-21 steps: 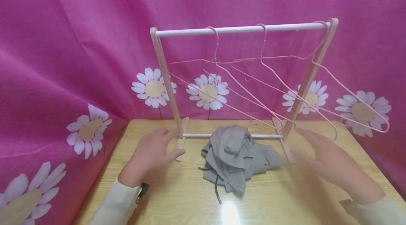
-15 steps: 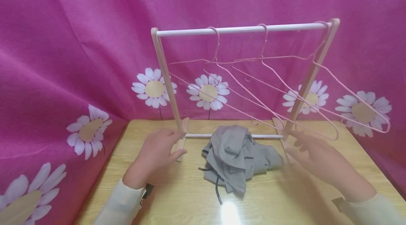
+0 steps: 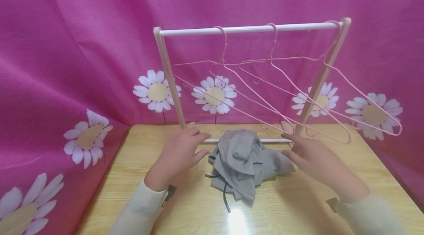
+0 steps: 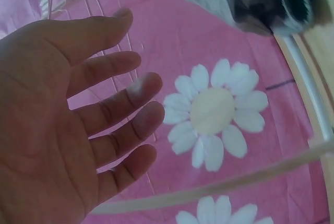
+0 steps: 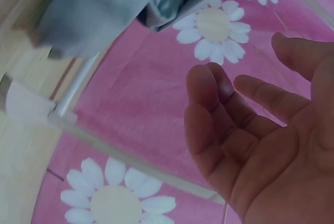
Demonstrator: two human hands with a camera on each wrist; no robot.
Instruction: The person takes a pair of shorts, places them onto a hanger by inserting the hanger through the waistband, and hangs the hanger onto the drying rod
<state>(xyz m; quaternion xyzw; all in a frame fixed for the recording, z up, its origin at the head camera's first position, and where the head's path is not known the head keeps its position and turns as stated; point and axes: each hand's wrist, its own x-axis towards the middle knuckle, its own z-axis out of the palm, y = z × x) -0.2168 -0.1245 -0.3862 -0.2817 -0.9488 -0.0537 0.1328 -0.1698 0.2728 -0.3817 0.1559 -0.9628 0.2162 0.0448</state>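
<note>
Left hand [image 3: 180,154] and right hand [image 3: 321,163] move inward, flanking the crumpled grey drawstring garment [image 3: 236,165]; left fingers spread wide, right fingers loosely bent, thumb wide apart.

A crumpled grey fabric garment [image 3: 241,161] with dark cords [image 3: 225,195] lies heaped between the feet of the wooden-framed clothes rack [image 3: 170,80].

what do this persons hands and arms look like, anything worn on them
The left hand and right hand are bare, without gloves. Long off-white sleeves reach the wrists. A small dark piece shows by the left cuff, a duller one by the right; what they are is unclear.
</note>
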